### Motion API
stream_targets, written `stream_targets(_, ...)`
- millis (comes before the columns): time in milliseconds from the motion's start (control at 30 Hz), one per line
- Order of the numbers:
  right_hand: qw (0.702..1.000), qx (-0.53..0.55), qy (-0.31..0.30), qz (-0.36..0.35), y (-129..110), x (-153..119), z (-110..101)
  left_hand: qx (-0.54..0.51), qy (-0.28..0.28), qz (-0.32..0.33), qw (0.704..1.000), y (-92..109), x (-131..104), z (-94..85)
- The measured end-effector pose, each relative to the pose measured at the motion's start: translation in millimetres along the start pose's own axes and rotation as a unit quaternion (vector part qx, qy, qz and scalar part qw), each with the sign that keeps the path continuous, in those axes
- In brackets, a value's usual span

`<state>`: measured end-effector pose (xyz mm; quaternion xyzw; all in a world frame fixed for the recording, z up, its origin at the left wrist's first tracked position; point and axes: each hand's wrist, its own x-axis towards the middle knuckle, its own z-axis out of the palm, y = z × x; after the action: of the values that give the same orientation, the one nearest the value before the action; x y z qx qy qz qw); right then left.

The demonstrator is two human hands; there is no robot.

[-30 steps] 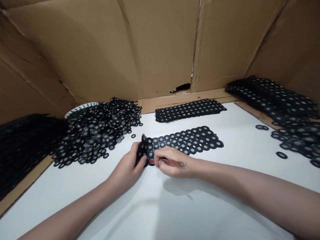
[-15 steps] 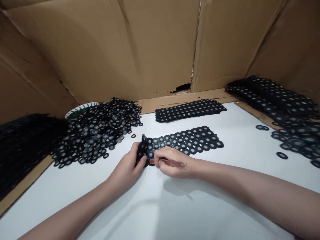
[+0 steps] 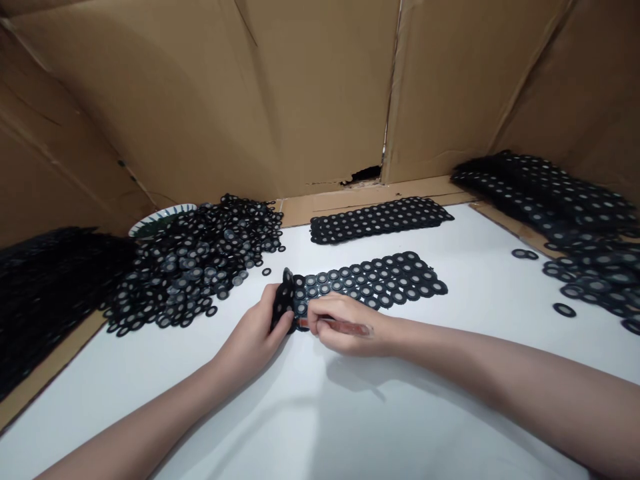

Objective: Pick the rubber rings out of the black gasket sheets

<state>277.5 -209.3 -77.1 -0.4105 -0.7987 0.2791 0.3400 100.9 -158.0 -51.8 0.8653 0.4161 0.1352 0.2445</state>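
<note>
Black disc sheet [image 3: 385, 275] lies to the right of the loose-disc pile [image 3: 200, 260] — from here I see the left hand [image 3: 263, 321] pinching its folded end, the right hand [image 3: 350, 310] clamped around a reddish pen-like tool [image 3: 356, 329].

Between and beyond your hands lies a sheet of black discs [image 3: 400, 277] with pale grey centres, set edge to edge in rows; it lies flat past your right hand [image 3: 345, 308], its far right corner jutting out; its other end turns up in the grip of your left hand [image 3: 263, 320]; your right fingers pinch a slim, reddish-brown tool [image 3: 356, 328], slanted low over the sheet's near edge, tip beside your left thumb.
</note>
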Motion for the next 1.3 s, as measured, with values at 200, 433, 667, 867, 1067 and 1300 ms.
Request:
stream_targets(200, 1.000, -0.004, 0.005, -0.012, 1.1, -0.5, 0.4, 0.000, -0.002, -0.002, 1.000, 0.4, 0.3, -0.3)
stream_targets(433, 1.000, -0.006, 0.008, -0.022, 1.3, -0.9, 0.7, 0.003, -0.004, -0.003, 1.000, -0.8, 0.1, 0.4)
stream_targets(667, 0.999, -0.011, 0.005, -0.030, 1.2, -0.9, -0.4, 0.011, -0.003, -0.004, 1.000, 0.9, 1.2, -0.5)
stream_targets(867, 0.999, -0.019, 0.007, -0.040, 2.2, -0.1, 0.0, 0.008, -0.005, -0.008, 1.000, -0.3, -0.8, -0.5)
stream_targets(1067, 0.999, -0.025, 0.013, -0.043, 1.6, -0.5, -0.1, 0.012, -0.007, -0.012, 1.000, 0.3, 1.0, -0.3)
stream_targets(1300, 0.999, -0.022, 0.013, -0.041, 2.1, -0.2, 0.3, 0.014, -0.003, -0.003, 1.000, -1.2, 1.9, 0.0)
